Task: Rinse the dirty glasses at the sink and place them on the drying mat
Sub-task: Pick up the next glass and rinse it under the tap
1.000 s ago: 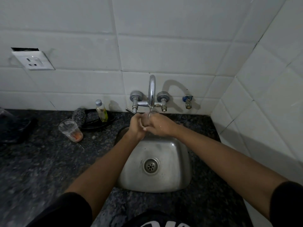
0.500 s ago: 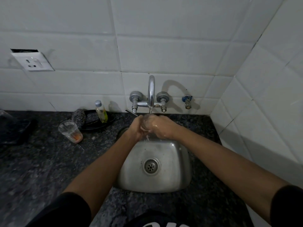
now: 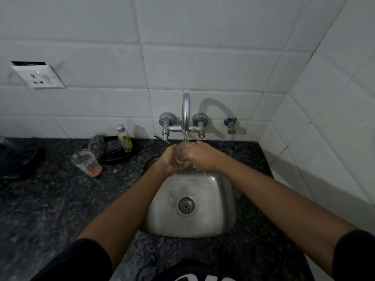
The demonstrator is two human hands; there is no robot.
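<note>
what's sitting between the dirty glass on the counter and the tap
In the head view, a black tray holding a scrubber and small bottle lies between the dirty glass and tap.

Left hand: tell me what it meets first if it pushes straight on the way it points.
Almost at once the glass it grips, then the right hand wrapped round the other side. Depth is unclear.

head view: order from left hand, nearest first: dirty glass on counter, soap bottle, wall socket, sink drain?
1. Sink drain, below the left hand.
2. Soap bottle, to its left by the wall.
3. Dirty glass, farther left on the counter.
4. Wall socket, far upper left.
</note>
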